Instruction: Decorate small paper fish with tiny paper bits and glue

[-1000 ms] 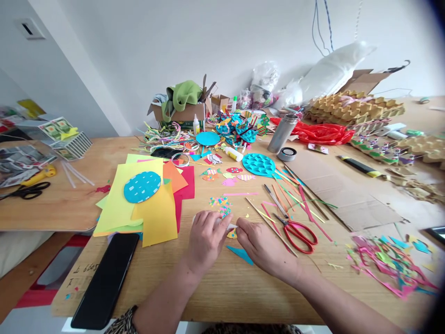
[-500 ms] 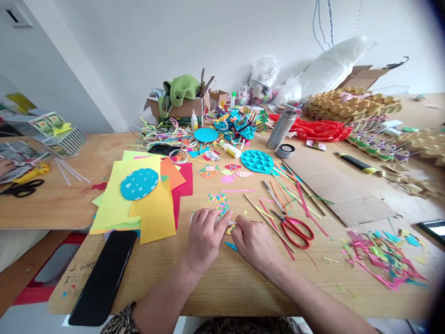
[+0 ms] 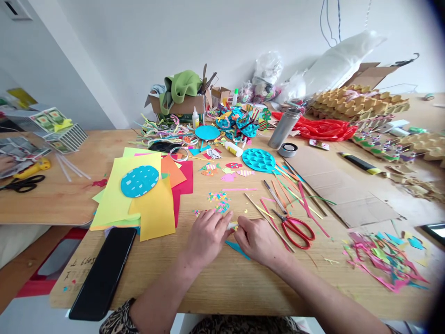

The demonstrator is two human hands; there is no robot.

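My left hand (image 3: 207,236) is closed around a small white object (image 3: 232,226), perhaps a glue bottle, mostly hidden by the fingers. Right beside it, my right hand (image 3: 257,239) is closed in a pinch at the object's right end; what its fingertips grip is hidden. A pointed blue paper piece (image 3: 237,249) lies under the hands. Just beyond them are tiny paper confetti bits (image 3: 219,202) and several paper fish cutouts (image 3: 228,177). Red-handled scissors (image 3: 297,232) lie open to the right, near a pen-like tool (image 3: 274,195).
Coloured paper sheets with a spotted blue oval (image 3: 140,181) lie left, above a black phone (image 3: 103,273). A metal flask (image 3: 284,128), tape roll (image 3: 287,149), blue moulded disc (image 3: 258,160) and lying glue bottle (image 3: 234,149) stand beyond. Paper scraps (image 3: 385,260) and cardboard (image 3: 340,190) are right.
My hands have drawn slightly apart, and more of the white object shows between them. The view has shifted a little.
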